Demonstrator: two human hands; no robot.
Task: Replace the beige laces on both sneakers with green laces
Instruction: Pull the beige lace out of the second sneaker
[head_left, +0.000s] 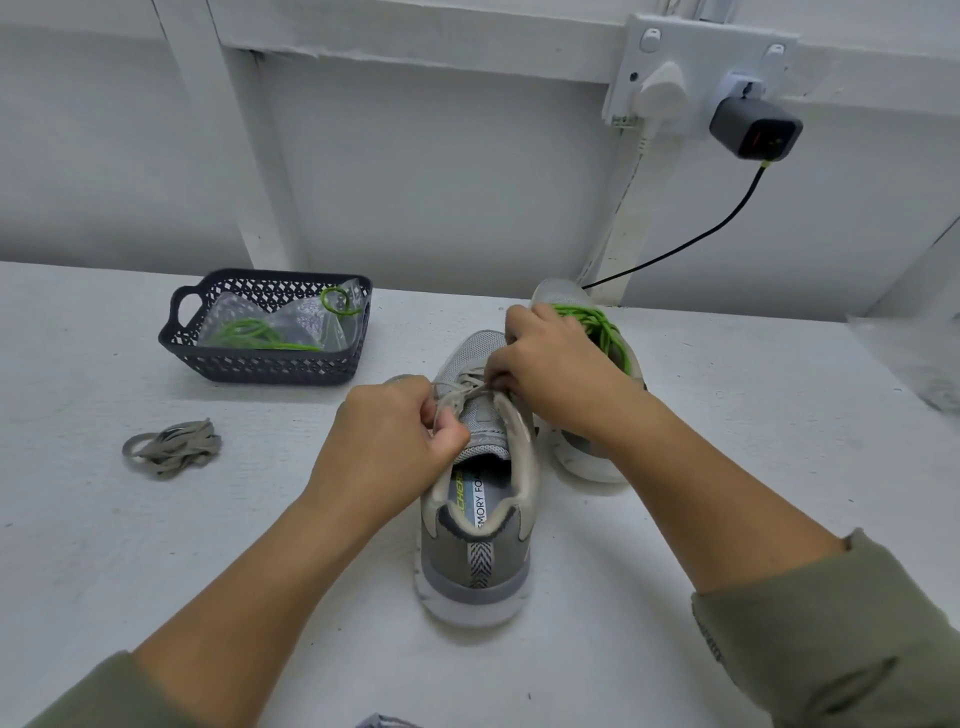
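White table (727, 415) bears basket (270, 366) of green laces (249, 332) (bagged); left hand (389, 441) and right hand (550, 364) pinch beige lace (462, 397).

One sneaker (478, 525) stands at frame centre on the table (727, 415), the second sneaker (584, 460) just beside it to the upper right. A basket (270, 366) holding coiled laces (248, 332) sits upper left of them; a loose lace bundle (174, 448) lies below the basket.

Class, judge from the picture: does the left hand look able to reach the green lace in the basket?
Probably yes, once it lets go: the left hand pinches the beige lace, but the open-topped basket stands to its left with bare table between. The green lace lies among clear plastic.
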